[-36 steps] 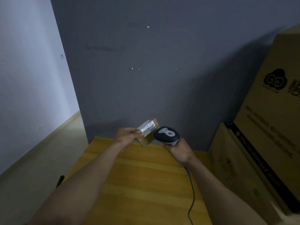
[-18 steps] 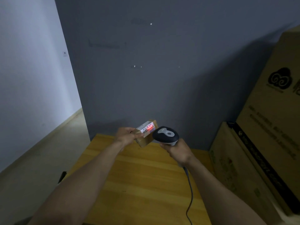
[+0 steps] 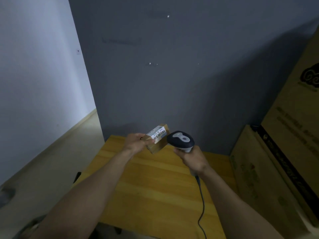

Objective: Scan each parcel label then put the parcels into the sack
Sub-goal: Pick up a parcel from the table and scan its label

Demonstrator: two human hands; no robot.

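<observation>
- Left hand (image 3: 135, 143) fingers grip a small cardboard parcel (image 3: 157, 139) above the wooden worktop (image 3: 155, 187), white label (image 3: 158, 133) facing up.
- Right hand (image 3: 194, 158) fingers wrap a corded scanner (image 3: 181, 139), its head just beside the label.

Left hand (image 3: 136, 143) gripping parcel (image 3: 158, 139), right hand (image 3: 193, 156) gripping scanner (image 3: 181, 139)

One parcel (image 3: 156, 146) bearing one label (image 3: 158, 134). One scanner (image 3: 181, 139) with one cable (image 3: 202, 204). One wooden table (image 3: 155, 187). Two cardboard boxes on the right: a tall box (image 3: 293, 135) and a lower box (image 3: 259, 178). Two hands: left hand (image 3: 136, 143), right hand (image 3: 193, 157).
</observation>
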